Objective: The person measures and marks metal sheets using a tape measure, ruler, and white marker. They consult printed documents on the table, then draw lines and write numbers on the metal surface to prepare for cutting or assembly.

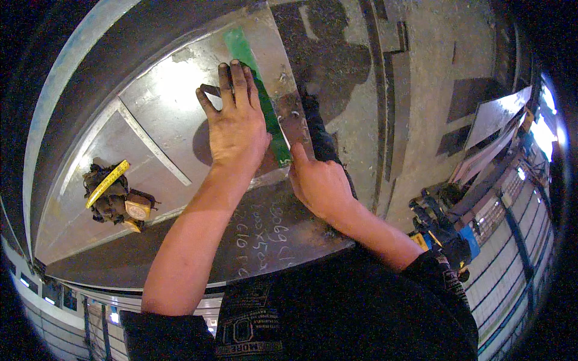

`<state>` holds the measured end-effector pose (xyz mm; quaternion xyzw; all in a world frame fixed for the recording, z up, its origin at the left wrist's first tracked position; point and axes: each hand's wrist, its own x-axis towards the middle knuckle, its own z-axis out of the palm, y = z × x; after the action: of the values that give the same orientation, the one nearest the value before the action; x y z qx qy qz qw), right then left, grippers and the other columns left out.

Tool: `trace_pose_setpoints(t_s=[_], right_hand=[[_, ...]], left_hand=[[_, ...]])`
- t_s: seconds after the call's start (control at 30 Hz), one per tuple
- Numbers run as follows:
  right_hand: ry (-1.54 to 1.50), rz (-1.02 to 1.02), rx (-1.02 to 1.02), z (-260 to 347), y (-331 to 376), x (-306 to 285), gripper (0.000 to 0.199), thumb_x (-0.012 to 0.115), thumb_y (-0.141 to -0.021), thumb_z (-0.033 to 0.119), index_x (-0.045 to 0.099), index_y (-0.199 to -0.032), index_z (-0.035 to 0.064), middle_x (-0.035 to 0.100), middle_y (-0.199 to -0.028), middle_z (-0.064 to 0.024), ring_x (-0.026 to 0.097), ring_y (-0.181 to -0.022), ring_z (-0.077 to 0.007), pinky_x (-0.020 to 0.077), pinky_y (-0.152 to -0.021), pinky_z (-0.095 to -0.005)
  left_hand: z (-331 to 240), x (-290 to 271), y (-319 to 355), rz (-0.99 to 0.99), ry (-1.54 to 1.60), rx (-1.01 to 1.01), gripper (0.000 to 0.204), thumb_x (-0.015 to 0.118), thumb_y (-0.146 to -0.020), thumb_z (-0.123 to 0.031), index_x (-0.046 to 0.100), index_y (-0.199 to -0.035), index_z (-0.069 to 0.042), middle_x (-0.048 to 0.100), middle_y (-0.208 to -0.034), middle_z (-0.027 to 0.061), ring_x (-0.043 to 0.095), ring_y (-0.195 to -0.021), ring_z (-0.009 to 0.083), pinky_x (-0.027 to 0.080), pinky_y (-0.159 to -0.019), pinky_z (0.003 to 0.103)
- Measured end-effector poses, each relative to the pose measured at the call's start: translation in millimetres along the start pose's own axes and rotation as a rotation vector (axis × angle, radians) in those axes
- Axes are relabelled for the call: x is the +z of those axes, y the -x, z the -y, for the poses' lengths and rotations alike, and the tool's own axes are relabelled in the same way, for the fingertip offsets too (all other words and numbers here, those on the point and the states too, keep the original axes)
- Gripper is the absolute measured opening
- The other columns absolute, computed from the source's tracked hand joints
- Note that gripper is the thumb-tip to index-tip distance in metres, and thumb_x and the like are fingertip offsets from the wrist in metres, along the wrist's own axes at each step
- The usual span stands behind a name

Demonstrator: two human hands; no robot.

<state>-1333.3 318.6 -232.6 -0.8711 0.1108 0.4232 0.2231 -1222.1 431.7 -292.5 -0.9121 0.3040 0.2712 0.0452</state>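
My left hand [239,129] lies flat, fingers stretched out and thumb apart, pressing on a green strip [235,39] along the right side of a shiny metal sheet [174,72]. Dark grime covers its fingertips. By the strip's near end, my right hand [322,185] is closed with its index finger pointing forward along the strip's edge. A thin white line or slim piece runs from that fingertip; whatever the fingers hold is hidden. Left of my left hand, a steel square [150,143] rests on the sheet.
A dark crumpled bundle [105,201] with a yellow strip and a tape measure [138,207] sits at the left on the sheet. A darker plate [265,222] with chalk writing lies nearest me. Leaning sheets [497,117] and a blue-and-orange machine [463,243] stand at the right.
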Motion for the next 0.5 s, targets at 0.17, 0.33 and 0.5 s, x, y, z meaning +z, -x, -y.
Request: trace_pose_setpoints(t_s=[0.17, 0.33, 0.5], right_hand=[[0.016, 0.116, 0.002, -3.9, 8.9, 0.2, 0.037, 0.052, -0.084, 0.014, 0.051, -0.118, 0.0003, 0.065, -0.065, -0.0198, 0.067, -0.059, -0.0373, 0.0553, -0.052, -0.0473], [-0.012, 0.14, 0.024, -5.9, 15.4, 2.8, 0.031, 0.055, -0.085, 0.017, 0.05, -0.11, 0.0004, 0.063, -0.063, -0.0219, 0.065, -0.06, -0.0404, 0.0542, -0.057, -0.0512], [-0.048, 0.145, 0.038, -7.8, 17.9, 4.4, 0.03, 0.058, -0.085, 0.018, 0.049, -0.107, 0.0, 0.062, -0.063, -0.0236, 0.065, -0.062, -0.0418, 0.0539, -0.06, -0.0526]], left_hand=[[0.2, -7.5, 2.4, 0.043, 0.004, 0.006, 0.111, 0.078, -0.068, -0.047, 0.022, -0.148, 0.004, 0.022, -0.153, 0.019, 0.021, -0.144, 0.0353, 0.025, -0.108, 0.067], [-0.2, -6.8, 2.9, 0.043, 0.004, 0.007, 0.112, 0.079, -0.067, -0.047, 0.022, -0.148, 0.004, 0.022, -0.153, 0.0195, 0.021, -0.144, 0.0354, 0.025, -0.108, 0.067], [-0.7, -7.2, 2.8, 0.04, -0.001, 0.01, 0.112, 0.079, -0.066, -0.048, 0.023, -0.148, 0.004, 0.022, -0.153, 0.0197, 0.022, -0.143, 0.0361, 0.026, -0.107, 0.067]])
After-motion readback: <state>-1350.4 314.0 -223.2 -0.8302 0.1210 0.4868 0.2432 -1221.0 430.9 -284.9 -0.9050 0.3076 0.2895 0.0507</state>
